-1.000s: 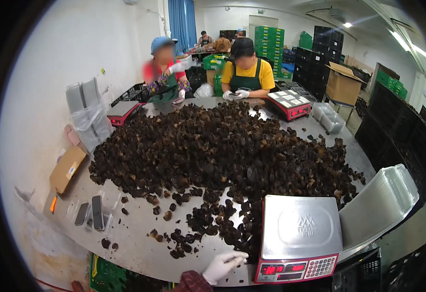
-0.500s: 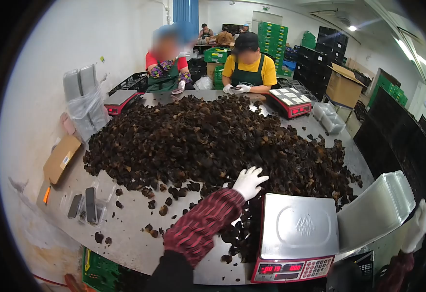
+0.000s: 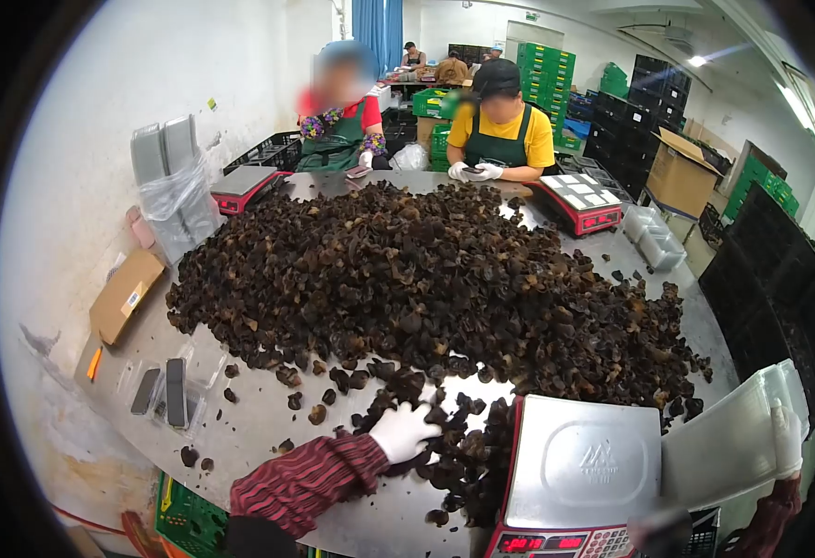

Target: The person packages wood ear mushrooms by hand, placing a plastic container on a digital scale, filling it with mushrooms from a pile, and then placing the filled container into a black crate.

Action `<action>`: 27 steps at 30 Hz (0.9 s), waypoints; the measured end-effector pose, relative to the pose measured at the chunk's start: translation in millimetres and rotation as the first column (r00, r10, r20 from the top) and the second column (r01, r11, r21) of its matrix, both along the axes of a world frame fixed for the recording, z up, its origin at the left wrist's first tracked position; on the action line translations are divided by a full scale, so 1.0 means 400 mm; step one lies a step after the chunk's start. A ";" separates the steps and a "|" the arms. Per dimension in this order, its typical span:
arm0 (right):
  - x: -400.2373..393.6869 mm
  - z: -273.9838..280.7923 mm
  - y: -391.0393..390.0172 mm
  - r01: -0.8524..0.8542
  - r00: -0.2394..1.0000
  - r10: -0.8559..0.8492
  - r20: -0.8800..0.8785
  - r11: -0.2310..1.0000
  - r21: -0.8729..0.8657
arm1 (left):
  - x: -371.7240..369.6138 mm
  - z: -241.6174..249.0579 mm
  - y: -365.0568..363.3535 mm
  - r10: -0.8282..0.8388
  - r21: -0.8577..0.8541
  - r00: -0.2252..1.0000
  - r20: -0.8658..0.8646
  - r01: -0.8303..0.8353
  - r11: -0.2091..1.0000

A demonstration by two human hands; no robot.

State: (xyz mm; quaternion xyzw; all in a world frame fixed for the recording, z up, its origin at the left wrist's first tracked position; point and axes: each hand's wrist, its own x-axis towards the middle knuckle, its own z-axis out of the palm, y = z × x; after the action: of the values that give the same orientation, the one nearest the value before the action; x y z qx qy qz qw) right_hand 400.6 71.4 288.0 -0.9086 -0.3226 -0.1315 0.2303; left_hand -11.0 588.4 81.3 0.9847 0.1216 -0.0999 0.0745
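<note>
My left hand (image 3: 405, 433), in a white glove with a striped sleeve, rests with fingers apart on loose dark dried pieces at the near edge of a large pile (image 3: 407, 270). At the right, my right hand (image 3: 785, 441), also gloved in white, is against the side of a stack of clear plastic trays (image 3: 738, 446); its fingers are partly hard to make out. Between my hands stands a scale (image 3: 582, 465) with a bare metal plate and a red lit display.
Two people in aprons and white gloves stand across the metal table (image 3: 259, 465), near two more scales (image 3: 245, 181) (image 3: 580, 195). Black phone-like items (image 3: 176, 392), a cardboard box (image 3: 126, 296) and an orange cutter (image 3: 94, 363) lie left. Black crates (image 3: 770, 298) stand right.
My left hand has moved left and nearer to me, from the pile's edge beside the scale. My right hand has come down onto the tray stack. The view has shifted slightly.
</note>
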 end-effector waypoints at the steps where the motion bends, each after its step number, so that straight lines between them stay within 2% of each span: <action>1: -0.004 0.005 0.001 0.001 0.999 0.000 -0.039 1.000 0.012 | -0.020 0.029 0.004 -0.024 -0.088 0.997 -0.068 0.018 0.996; 3: -0.008 -0.001 0.007 0.001 0.996 0.007 -0.093 0.997 0.078 | -0.030 0.078 0.031 -0.089 -0.247 0.979 -0.181 0.042 0.968; 4: -0.014 -0.003 0.014 -0.003 0.995 0.011 -0.097 0.997 0.079 | -0.032 0.043 0.075 -0.107 -0.382 0.993 -0.043 0.083 0.920; 6: -0.054 0.009 0.042 0.037 0.990 -0.013 -0.139 0.985 0.170 | 0.044 0.124 0.123 -0.070 -0.366 0.996 -0.062 0.043 0.930; 7: -0.057 0.023 0.042 0.052 0.988 -0.038 -0.152 0.995 0.089 | 0.096 0.155 0.153 -0.002 -0.280 1.000 -0.010 -0.001 0.960; 8: -0.066 0.033 0.046 0.051 0.988 -0.037 -0.151 0.995 0.090 | 0.141 0.168 0.178 0.062 -0.196 0.997 0.049 -0.051 0.979; 10: -0.087 0.045 0.059 0.053 0.981 -0.036 -0.191 0.995 0.085 | 0.231 0.050 0.284 0.044 0.114 0.884 0.465 -0.109 0.988; 12: -0.067 0.036 0.043 0.057 0.981 -0.039 -0.192 0.994 0.088 | 0.285 0.025 0.320 0.237 0.126 0.932 0.274 -0.280 0.952; 13: -0.060 0.029 0.034 0.063 0.979 -0.044 -0.198 0.994 0.093 | 0.297 -0.021 0.337 0.282 0.086 0.931 0.231 -0.308 0.947; 14: -0.062 0.023 0.039 0.065 0.980 -0.047 -0.195 0.994 0.090 | 0.303 -0.011 0.322 0.343 0.012 0.912 0.223 -0.354 0.935; 16: -0.072 0.010 0.047 0.035 0.988 -0.001 -0.152 0.975 0.222 | 0.291 0.006 0.292 0.325 0.015 0.939 0.110 -0.328 0.945; 17: -0.082 0.019 0.051 0.038 0.988 -0.004 -0.156 0.975 0.221 | 0.263 -0.007 0.284 0.308 0.008 0.941 0.141 -0.312 0.950; 19: -0.090 0.046 0.062 0.078 0.984 -0.068 -0.167 0.995 0.056 | 0.179 -0.040 0.271 0.184 0.106 0.961 0.206 -0.208 0.972; 20: -0.088 0.039 0.057 0.079 0.982 -0.068 -0.174 0.995 0.061 | 0.135 -0.031 0.251 0.142 0.137 0.968 0.208 -0.172 0.976; 21: -0.082 0.030 0.050 0.094 0.984 -0.081 -0.159 0.992 0.082 | 0.092 -0.016 0.229 0.138 0.167 0.984 0.109 -0.155 0.974; 22: -0.072 0.021 0.040 0.109 0.985 -0.094 -0.145 0.989 0.100 | 0.040 -0.028 0.218 0.115 0.120 0.974 0.194 -0.140 0.983; 23: -0.033 -0.009 -0.020 0.120 0.989 -0.114 -0.090 0.990 0.074 | -0.005 -0.014 0.216 0.088 0.086 0.992 0.095 -0.096 0.992; 24: -0.033 -0.014 -0.031 0.122 0.989 -0.114 -0.096 0.990 0.076 | -0.037 0.009 0.218 0.110 0.004 0.990 -0.091 -0.110 0.994; 26: -0.039 -0.009 -0.048 0.189 0.915 -0.100 -0.391 0.962 0.198 | -0.084 0.047 0.258 0.011 -0.153 0.977 -0.214 -0.044 0.987; 27: -0.050 0.001 -0.041 0.234 0.849 -0.073 -0.524 0.940 0.248 | -0.087 0.075 0.290 -0.008 -0.243 0.990 -0.140 -0.026 0.970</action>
State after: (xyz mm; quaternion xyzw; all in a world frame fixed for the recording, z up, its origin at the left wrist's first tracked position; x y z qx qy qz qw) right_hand 380.7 54.8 288.3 -0.8879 -0.1519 0.0459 0.4318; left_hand -45.9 704.3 111.4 0.9581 0.1178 -0.1826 0.1869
